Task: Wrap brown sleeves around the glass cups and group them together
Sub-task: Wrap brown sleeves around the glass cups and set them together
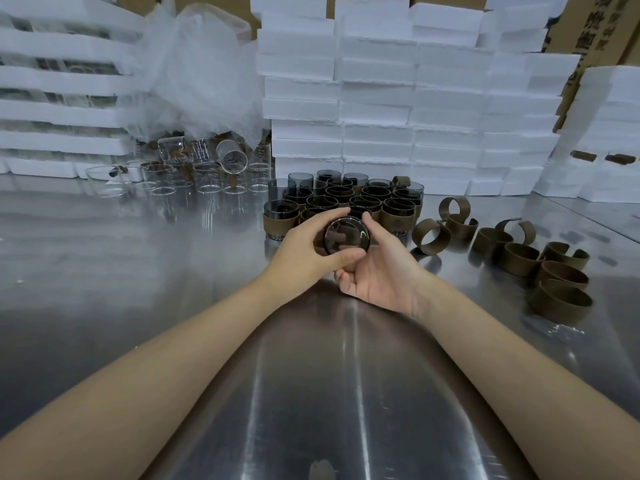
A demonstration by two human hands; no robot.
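Steel table (138, 265), left hand (303, 252) and right hand (381, 271) curled round glass cup (346, 237), tipped sideways, long axis toward camera.

- Your one view is from your head, wide-angle, facing forward and down.
- It sits close over the bench (104, 271), reaching foam stacks (377, 98) behind.
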